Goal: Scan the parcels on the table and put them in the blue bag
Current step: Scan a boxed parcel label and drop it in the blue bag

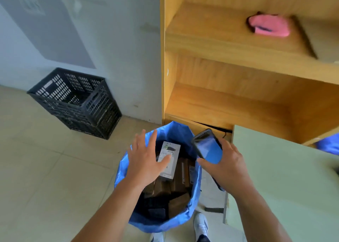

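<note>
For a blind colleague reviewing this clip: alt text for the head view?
A person's open left hand hovers over a blue bag of parcels, a white parcel under its thumb, while the right hand holds a phone. Behind stand a wooden shelf and a black crate.

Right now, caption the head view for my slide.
Open left hand over a grey labelled box in the blue plastic bag; right hand holds a black handheld scanner.
</note>
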`<state>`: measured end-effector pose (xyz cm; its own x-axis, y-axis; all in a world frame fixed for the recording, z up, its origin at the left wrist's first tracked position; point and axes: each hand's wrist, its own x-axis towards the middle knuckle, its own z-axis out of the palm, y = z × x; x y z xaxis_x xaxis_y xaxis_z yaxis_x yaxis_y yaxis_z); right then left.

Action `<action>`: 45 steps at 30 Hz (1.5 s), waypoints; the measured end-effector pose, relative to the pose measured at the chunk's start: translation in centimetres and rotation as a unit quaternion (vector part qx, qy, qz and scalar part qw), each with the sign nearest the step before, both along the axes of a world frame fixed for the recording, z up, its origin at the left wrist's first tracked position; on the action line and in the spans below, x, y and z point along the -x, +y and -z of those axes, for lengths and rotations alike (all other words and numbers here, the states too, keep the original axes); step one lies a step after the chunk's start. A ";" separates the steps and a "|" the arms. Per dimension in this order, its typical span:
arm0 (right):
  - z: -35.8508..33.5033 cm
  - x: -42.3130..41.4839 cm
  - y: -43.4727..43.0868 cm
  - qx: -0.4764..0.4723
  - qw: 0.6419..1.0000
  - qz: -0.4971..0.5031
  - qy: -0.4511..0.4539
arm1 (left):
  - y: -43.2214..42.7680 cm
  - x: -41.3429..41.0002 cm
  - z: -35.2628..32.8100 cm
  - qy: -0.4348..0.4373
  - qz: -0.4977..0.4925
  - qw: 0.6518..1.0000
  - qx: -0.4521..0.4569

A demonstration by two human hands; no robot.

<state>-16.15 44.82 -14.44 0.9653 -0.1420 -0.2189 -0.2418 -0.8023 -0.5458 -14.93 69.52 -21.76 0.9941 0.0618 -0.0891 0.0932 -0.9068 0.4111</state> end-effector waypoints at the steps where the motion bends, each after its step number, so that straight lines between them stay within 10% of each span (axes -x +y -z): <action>1: -0.5 0.5 0.1 0.002 1.000 0.004 -0.002 | -0.2 -0.2 -0.6 0.004 0.010 1.000 0.004; 13: -4.2 10.2 -6.0 0.000 0.982 0.178 -0.058 | -8.6 -0.2 -2.4 0.009 0.163 0.985 0.058; 26: -6.1 26.0 -25.8 -0.013 0.920 0.386 -0.057 | -36.1 8.0 -4.6 0.023 0.380 0.923 0.051; 45: -2.4 41.3 -45.8 -0.026 0.879 0.475 -0.023 | -60.4 20.5 -2.2 0.073 0.479 0.871 0.083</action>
<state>-57.45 -0.95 -12.05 0.4244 -0.8799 -0.2137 -0.7665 -0.2235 -0.6021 -35.44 9.08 -19.55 0.5604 -0.8151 -0.1470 -0.6110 -0.5267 0.5910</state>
